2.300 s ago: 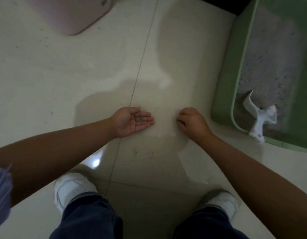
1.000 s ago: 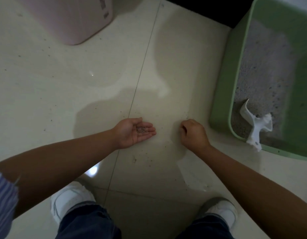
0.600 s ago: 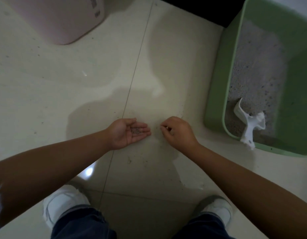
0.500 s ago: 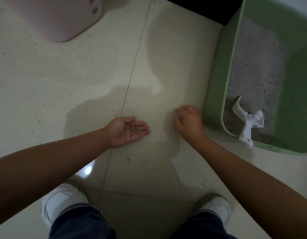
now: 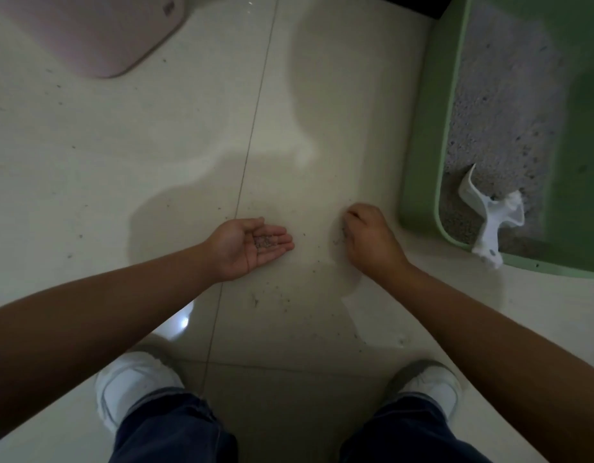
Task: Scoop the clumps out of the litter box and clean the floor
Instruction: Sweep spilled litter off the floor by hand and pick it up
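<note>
My left hand point(image 5: 247, 247) lies palm up just above the pale tiled floor point(image 5: 155, 155), fingers relaxed, with a small heap of grey litter grains point(image 5: 265, 241) in the palm. My right hand point(image 5: 369, 238) is to its right, knuckles up, fingertips curled down onto the floor at some stray grains point(image 5: 339, 240). The green litter box point(image 5: 422, 182) stands at the right, filled with grey litter. A white scoop point(image 5: 489, 215) leans in its near corner, handle over the rim.
A pink bin point(image 5: 98, 31) stands at the upper left. Loose grains speckle the floor point(image 5: 272, 295) below my hands. My white shoes point(image 5: 135, 385) and dark trouser legs fill the bottom edge.
My right hand swept left toward the left palm, went back right toward the litter box, and now presses its fingertips on grains there. The left hand kept still, holding its grains.
</note>
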Tool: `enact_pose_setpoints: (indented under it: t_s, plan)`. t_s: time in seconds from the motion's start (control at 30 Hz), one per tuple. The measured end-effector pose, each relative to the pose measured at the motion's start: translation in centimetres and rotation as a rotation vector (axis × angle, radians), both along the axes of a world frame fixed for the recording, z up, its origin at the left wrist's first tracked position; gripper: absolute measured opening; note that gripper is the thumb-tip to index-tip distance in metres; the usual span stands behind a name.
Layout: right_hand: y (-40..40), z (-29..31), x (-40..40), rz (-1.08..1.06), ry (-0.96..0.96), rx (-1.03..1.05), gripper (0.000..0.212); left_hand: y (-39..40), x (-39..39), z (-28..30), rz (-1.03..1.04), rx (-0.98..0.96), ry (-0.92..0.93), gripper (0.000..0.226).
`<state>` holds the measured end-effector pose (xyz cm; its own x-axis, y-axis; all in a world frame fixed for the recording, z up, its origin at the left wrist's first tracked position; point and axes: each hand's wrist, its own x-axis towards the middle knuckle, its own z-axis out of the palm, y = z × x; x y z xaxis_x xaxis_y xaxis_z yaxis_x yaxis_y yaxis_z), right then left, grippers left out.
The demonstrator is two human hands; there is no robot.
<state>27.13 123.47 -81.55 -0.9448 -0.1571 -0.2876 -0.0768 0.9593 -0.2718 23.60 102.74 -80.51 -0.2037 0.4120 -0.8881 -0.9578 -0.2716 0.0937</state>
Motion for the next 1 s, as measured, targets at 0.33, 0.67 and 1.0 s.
enact_pose_setpoints:
  t_s: [0.33, 0.67, 1.0]
  plan:
    - [1.1, 1.4, 1.2, -0.359, -0.066, 0.062, 0.032, 0.4, 0.6, 0.2, -0.025, -0.014, 0.001, 0.041]
    - [-0.5, 1.2, 1.0, -0.35, -0.228, -0.032, 0.023, 0.3, 0.7, 0.2, -0.035, -0.034, 0.015, 0.04]
    - [-1.1, 1.1, -0.5, -0.309, -0.226, 0.021, 0.023, 0.2, 0.8, 0.1, -0.028, -0.023, 0.013, 0.043]
